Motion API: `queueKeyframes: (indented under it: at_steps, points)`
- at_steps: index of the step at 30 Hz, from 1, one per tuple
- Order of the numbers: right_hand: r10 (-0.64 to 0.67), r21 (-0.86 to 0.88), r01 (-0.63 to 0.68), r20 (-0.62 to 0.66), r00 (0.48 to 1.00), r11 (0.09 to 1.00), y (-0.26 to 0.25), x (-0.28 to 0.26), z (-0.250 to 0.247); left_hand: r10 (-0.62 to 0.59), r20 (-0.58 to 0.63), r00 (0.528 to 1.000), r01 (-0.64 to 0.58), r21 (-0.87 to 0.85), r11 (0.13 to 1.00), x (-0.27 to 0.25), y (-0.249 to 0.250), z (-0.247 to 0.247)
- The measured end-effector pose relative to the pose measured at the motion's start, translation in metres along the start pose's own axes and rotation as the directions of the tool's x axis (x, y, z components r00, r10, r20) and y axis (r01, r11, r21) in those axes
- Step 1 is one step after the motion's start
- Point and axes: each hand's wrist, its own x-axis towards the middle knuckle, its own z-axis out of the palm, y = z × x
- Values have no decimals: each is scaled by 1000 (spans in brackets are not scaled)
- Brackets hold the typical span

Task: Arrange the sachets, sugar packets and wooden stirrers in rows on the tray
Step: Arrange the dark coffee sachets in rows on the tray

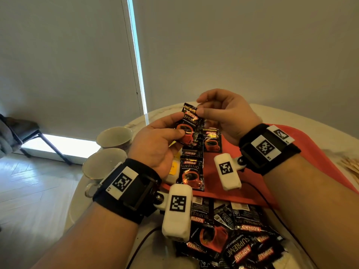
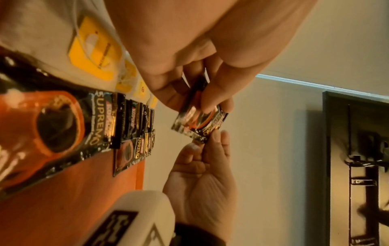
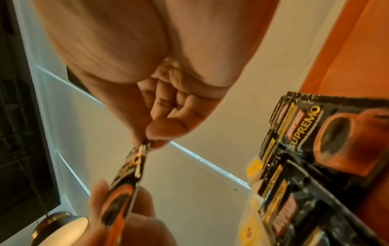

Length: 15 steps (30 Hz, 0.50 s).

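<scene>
One coffee sachet [image 1: 189, 125] was held in the air at the middle of the head view, above the red tray [image 1: 303, 152]; the left hand [image 1: 157, 144] pinched its lower part between thumb and curled fingers, and the right hand [image 1: 223, 113] pinched its top corner. It was a small, glossy black packet with a red cup printed on it, slightly crumpled, and probably light and slippery. To do the step well, it likely needed passing to a single hand, smoothing flat, and laying label-up in line with the sachets on the tray [image 1: 191, 172], edges parallel and not overlapping. More sachets lay in a loose pile [image 1: 239, 239] at the lower right, and yellow-tagged tea bags [image 2: 94, 51] sat beside the row.
</scene>
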Motion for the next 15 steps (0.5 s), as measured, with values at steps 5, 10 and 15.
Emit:
queueKeyframes:
  at_steps: [5,10,15]
  points:
    - [26,36,-21,-148,989,999,-2,1,7,52,5,999,-52,-11,999,-1,-1,2]
    - [316,75,-319,40,948,945,-11,-2,-1,100,-44,994,-99,24,995,-1,-2,1]
    - [379,29,-378,-74,922,925,-10,1,-11,71,-42,997,-71,1,997,-3,-2,3]
